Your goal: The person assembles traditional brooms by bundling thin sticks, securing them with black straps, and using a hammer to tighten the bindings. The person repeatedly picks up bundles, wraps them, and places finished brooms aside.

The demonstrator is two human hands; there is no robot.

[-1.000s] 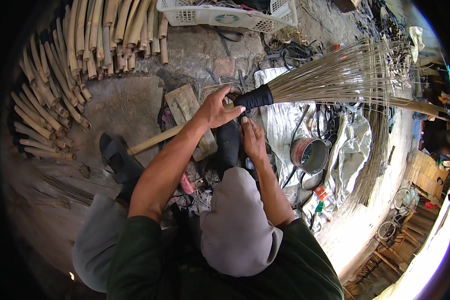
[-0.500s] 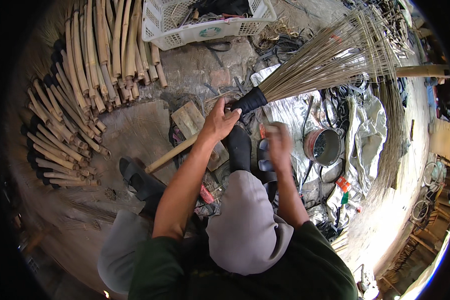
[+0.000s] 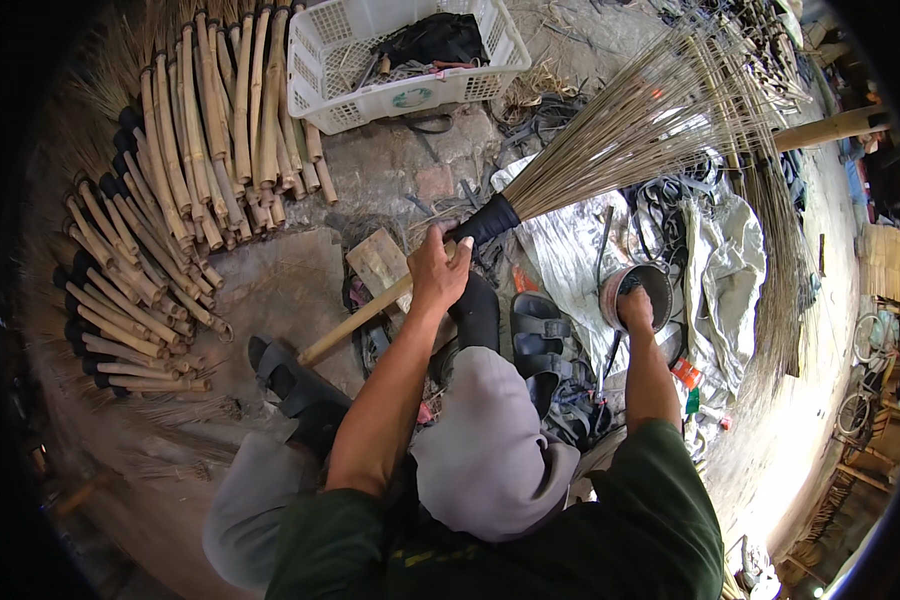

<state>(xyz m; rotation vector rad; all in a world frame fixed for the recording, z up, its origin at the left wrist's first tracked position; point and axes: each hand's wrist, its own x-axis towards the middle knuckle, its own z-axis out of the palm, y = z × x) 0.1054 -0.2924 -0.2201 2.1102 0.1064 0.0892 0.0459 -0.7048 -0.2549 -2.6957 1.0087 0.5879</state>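
Observation:
A broom (image 3: pixel 610 150) lies slantwise across my lap area, its stiff bristles fanning toward the upper right. A black wrapped band (image 3: pixel 487 222) binds the bristles to a pale wooden handle (image 3: pixel 355 318). My left hand (image 3: pixel 438 270) is closed around the handle just below this band, thumb against its edge. At the right, my right hand (image 3: pixel 635 306) reaches down into a round metal pot (image 3: pixel 660 283). The pot's wall and dark contents hide its fingertips, so what they touch does not show.
Rows of bamboo-handled brooms (image 3: pixel 215 130) are stacked at the upper left. A white plastic basket (image 3: pixel 410 98) with dark items stands at the far side. Silvery sheeting (image 3: pixel 720 290), black strips (image 3: pixel 660 215) and empty sandals (image 3: pixel 538 330) lie at the right. A wooden block (image 3: pixel 378 262) sits beneath the broom handle.
My right hand has moved right, from near my knee into the metal pot. My left hand keeps its hold on the broom, which has shifted slightly in view.

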